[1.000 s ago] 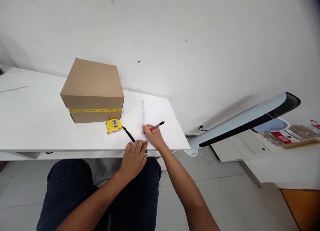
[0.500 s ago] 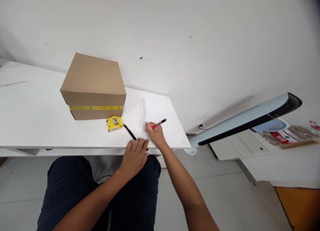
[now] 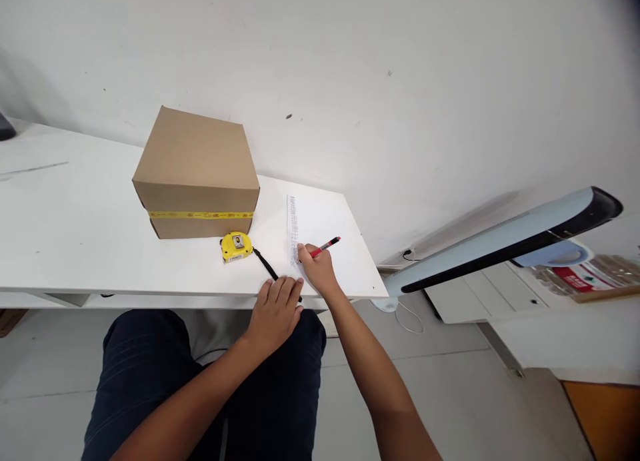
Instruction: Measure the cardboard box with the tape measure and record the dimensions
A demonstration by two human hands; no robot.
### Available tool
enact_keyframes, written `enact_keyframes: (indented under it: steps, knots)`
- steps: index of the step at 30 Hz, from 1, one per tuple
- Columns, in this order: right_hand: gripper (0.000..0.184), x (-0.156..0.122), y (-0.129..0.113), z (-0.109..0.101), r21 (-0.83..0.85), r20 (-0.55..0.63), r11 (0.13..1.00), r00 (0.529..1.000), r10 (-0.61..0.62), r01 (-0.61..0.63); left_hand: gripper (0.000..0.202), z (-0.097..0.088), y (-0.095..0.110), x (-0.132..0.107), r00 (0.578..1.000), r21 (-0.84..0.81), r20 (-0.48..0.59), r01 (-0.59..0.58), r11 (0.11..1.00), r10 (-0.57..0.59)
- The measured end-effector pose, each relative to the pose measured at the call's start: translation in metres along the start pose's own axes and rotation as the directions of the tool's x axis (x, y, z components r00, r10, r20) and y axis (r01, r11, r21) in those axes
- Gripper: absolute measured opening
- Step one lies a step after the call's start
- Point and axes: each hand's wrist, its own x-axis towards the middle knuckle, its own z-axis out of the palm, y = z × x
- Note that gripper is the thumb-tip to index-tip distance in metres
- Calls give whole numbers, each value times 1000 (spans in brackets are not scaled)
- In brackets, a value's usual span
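Note:
A red and black pen (image 3: 327,246) is pinched in my right hand (image 3: 319,272), its lower end down at a sheet of white paper (image 3: 325,214). Lines of small writing run along the sheet's left side. My left hand (image 3: 276,311) lies with its fingers flat at the table's front edge, over the black wrist strap (image 3: 266,264) of a yellow tape measure (image 3: 236,246). The tape measure rests just left of the paper, in front of a closed cardboard box (image 3: 200,151) with a yellow band of tape around it.
The white table (image 3: 90,234) stands against a wall (image 3: 350,61). Past its right end leans a long pale blue and black panel (image 3: 505,244). Farther right is a white cabinet (image 3: 495,291) with plastic-wrapped bottles (image 3: 585,274) on top.
The whole view has shifted slightly, so things sit a little farther right. My right hand still holds the pen at the paper, and my left hand stays at the table edge.

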Motion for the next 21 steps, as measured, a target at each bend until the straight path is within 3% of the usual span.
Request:
enact_keyframes:
  steps: [21]
  knots:
    - [44,0,-1,0,-29,-12,999,1000,17,-17,50,0,0,-1,1000,3,-14,3,1000,-3]
